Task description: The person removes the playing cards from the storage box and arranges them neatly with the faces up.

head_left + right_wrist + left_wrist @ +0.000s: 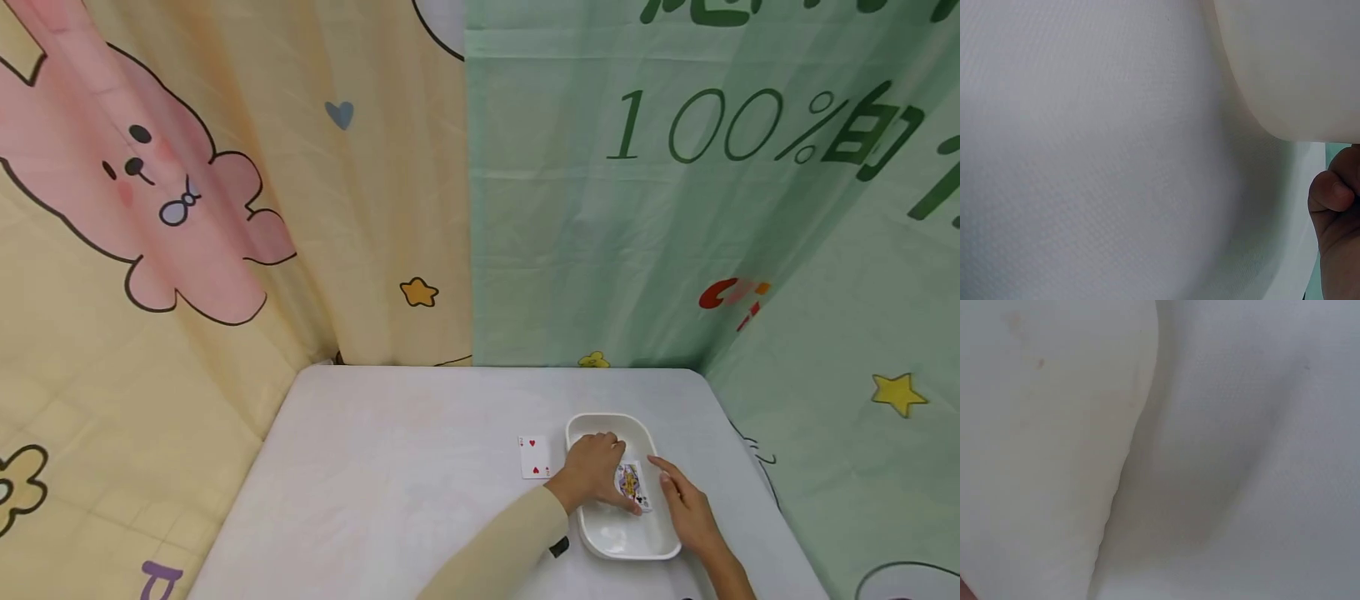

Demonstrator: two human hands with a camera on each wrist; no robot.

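Note:
My left hand (594, 471) reaches into a white tray (626, 546) in the head view. Its thumb and fingers span a stack of playing cards (630, 482) with a face card on top, gripping it at opposite ends. How thick the stack is cannot be told. At the tray's right side, my right hand (688, 512) has its index finger extended over the rim, with no card seen in it. In the right wrist view, part of that hand (1338, 206) shows below the tray's edge (1310, 81). Only tray and cloth fill most of the left wrist view.
Just left of the tray lies a two of hearts (535, 457), face up on the white-covered table (390, 467). A small black object (559, 547) shows beside the left sleeve. Printed curtains (397, 183) hang behind and on both sides of the table.

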